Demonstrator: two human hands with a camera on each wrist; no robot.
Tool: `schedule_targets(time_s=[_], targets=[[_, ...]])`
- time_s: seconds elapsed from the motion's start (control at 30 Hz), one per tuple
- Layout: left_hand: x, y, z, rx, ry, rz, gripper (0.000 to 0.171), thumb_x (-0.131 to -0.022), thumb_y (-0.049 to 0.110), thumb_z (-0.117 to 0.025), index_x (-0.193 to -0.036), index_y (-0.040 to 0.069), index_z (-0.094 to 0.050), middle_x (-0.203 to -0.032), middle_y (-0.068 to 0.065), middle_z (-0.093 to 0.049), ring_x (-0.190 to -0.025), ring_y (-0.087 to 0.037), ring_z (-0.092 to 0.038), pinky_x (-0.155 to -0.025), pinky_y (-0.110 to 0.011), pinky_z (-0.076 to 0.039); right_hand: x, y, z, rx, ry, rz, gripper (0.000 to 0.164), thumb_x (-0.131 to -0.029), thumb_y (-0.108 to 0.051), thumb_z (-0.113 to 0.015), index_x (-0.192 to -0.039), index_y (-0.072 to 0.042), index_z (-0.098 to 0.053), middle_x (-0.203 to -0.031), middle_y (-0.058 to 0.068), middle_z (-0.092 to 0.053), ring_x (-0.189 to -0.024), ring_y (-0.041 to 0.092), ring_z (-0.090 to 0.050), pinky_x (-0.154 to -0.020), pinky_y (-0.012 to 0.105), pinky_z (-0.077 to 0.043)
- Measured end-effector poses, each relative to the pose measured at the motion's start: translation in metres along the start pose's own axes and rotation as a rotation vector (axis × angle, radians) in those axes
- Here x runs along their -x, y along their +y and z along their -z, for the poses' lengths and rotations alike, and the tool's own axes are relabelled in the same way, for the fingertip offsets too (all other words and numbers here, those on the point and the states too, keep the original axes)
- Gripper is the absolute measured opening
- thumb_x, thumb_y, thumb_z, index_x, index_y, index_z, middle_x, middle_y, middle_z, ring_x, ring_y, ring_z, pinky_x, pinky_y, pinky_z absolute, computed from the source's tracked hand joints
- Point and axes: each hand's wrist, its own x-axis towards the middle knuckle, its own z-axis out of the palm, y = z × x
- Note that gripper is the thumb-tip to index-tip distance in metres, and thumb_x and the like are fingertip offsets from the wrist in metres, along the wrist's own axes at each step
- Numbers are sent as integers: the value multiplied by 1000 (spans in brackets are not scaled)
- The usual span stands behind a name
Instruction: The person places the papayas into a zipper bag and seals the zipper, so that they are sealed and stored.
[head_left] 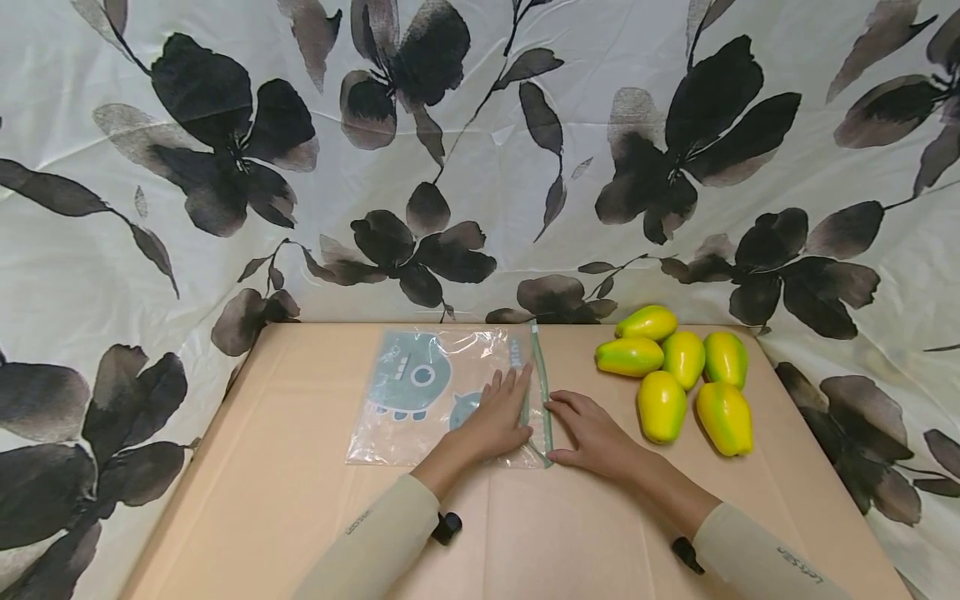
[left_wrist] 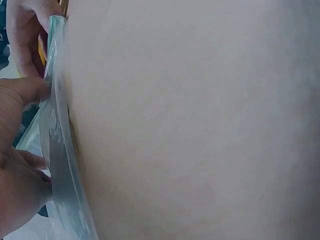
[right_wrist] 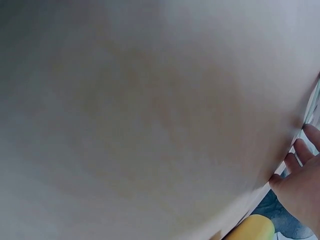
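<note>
A clear zip bag (head_left: 435,433) with blue-green cartoon figures lies flat on the cardboard-coloured tabletop, its green zip strip (head_left: 536,358) along the right side. My left hand (head_left: 495,417) rests on the bag near that strip, fingers extended. In the left wrist view, its thumb and fingers lie against the bag's clear film (left_wrist: 57,135). My right hand (head_left: 596,437) is at the outer edge of the strip, fingertips and thumb touching it with a gap between them. The right wrist view shows spread fingers (right_wrist: 302,150) along the bag edge.
Several yellow-green fruits (head_left: 662,407), shaped like papayas or mangoes, lie in a cluster at the back right, beyond my right hand. A white cloth (head_left: 525,183) with dark flowers hangs behind the table (head_left: 277,467) and shows at its sides.
</note>
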Motion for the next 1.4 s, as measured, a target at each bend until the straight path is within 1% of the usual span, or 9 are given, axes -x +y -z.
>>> schedule_targets(time_s=[0.13,0.23,0.33,0.5,0.6,0.73,0.9,1.07,1.4], targets=[[0,0,-1,-17,-24,-2,104,-91,25,-70,-168,23,1,-169,-31,-13,-157,-51,-5,-127,-60,-13,0,1,-1,4,4,1,83,-85,-48,-81,-150,-7,-51,-156,14,-45,-143,35,-44,-119,55,-37],[0,0,-2,-57,-44,3,100,-91,23,-64,-168,23,0,-169,-31,-11,-157,-51,-3,-128,-59,-12,1,1,-1,4,1,-4,83,-85,-48,-82,-150,-7,-50,-156,14,-44,-144,34,-43,-120,55,-36],[0,1,-4,-96,-69,11,96,-91,24,-60,-168,19,-4,-170,-30,-9,-158,-50,-1,-128,-59,-12,1,2,-2,3,-3,-7,83,-86,-48,-81,-150,-7,-50,-157,13,-43,-145,34,-42,-120,54,-36],[1,4,-3,-135,-94,33,86,-93,28,-55,-166,7,-15,-171,-28,-6,-158,-48,1,-128,-58,-10,1,1,-2,0,-3,-2,83,-86,-48,-81,-150,-7,-50,-157,14,-43,-144,34,-43,-120,55,-36],[1,5,-2,-144,-100,52,83,-95,30,-51,-164,1,-16,-172,-26,-4,-159,-45,2,-129,-57,-10,0,0,-1,-5,-2,1,83,-86,-48,-81,-150,-6,-50,-156,13,-44,-144,34,-43,-120,55,-36],[1,4,-4,-140,-93,65,82,-96,31,-47,-163,-4,-16,-172,-24,-4,-160,-43,2,-129,-55,-10,0,-2,1,-12,-10,-5,83,-86,-49,-81,-151,-6,-49,-156,13,-44,-144,34,-42,-120,55,-35],[1,4,-6,-151,-63,64,77,-99,31,-43,-162,-6,-17,-172,-23,-6,-160,-43,0,-129,-54,-12,1,-1,2,-1,-2,-3,83,-86,-49,-81,-150,-6,-51,-156,13,-45,-144,34,-43,-120,55,-36],[2,5,-7,-191,-56,67,76,-105,40,-44,-161,-7,-20,-172,-23,-8,-160,-43,-4,-129,-54,-15,-1,3,1,33,15,11,82,-85,-52,-80,-148,-7,-53,-154,12,-48,-142,33,-45,-118,55,-38],[2,5,-4,-206,-59,60,84,-101,45,-51,-161,-7,-20,-172,-24,-9,-159,-44,-6,-129,-53,-16,-10,3,8,49,-25,-17,77,-90,-50,-77,-150,-9,-52,-156,15,-44,-143,35,-43,-118,56,-39]])
